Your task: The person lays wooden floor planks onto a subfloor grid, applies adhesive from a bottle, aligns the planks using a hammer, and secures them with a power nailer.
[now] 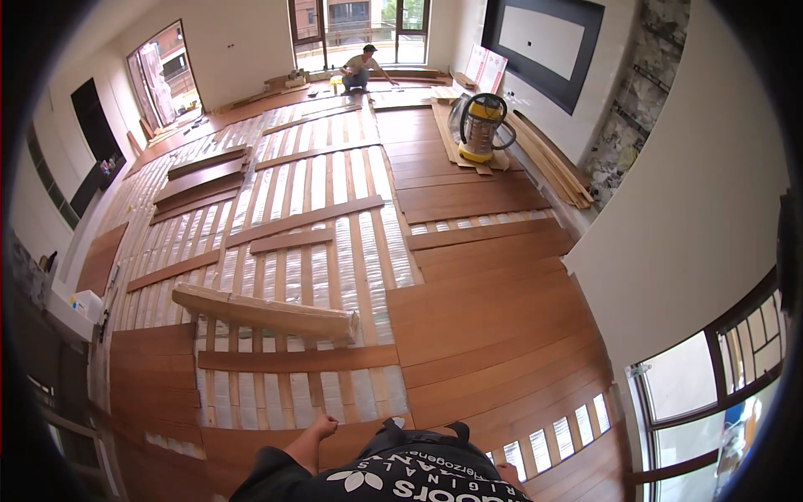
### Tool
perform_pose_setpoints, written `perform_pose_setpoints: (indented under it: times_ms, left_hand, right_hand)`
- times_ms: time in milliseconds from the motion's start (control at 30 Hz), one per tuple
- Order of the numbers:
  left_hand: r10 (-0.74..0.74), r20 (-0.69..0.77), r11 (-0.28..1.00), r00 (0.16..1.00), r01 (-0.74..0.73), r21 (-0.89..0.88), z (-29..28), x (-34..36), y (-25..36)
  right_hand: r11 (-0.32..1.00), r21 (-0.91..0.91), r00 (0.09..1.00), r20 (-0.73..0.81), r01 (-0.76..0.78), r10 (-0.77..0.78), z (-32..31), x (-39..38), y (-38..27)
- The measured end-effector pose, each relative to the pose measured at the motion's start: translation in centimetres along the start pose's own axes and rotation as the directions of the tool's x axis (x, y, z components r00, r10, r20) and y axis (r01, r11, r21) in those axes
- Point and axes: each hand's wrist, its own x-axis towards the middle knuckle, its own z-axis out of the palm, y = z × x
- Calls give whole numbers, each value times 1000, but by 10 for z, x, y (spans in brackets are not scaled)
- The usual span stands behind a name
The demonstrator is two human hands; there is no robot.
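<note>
My left hand (324, 425) hangs in front of my dark printed shirt (376, 468), its fingers curled in and nothing showing in them. Below it are laid brown floorboards (251, 443). Just beyond lies a loose floorboard (297, 360) across the wooden battens (288, 402), with silvery foil sheet between them. My right hand (508, 473) shows only in part beside the shirt, near a gap in the boards where foil and battens show. Its fingers are hidden.
A long wrapped carton (263, 314) lies across the battens ahead. Loose boards (305, 222) and a board stack (201, 180) lie farther off. A yellow-and-steel vacuum cleaner (481, 130) stands at the right. Another person (360, 71) crouches by the far window.
</note>
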Motion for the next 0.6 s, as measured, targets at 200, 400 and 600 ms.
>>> perform_pose_setpoints:
  times_ms: [200, 400, 600]
  left_hand:
    - [-136, 61, 989, 989, 139, -43, 56, -54, -30]
    - [-47, 116, 998, 992, 41, 54, 111, -71, -1]
    - [41, 110, 996, 993, -49, 72, 92, -39, 7]
  right_hand:
    - [859, 497, 974, -109, -121, 200, -90, 41, -68]
    - [897, 430, 992, -13, -107, 124, -61, 60, -68]
    - [938, -232, 966, 60, 257, -250, -7, 58, -51]
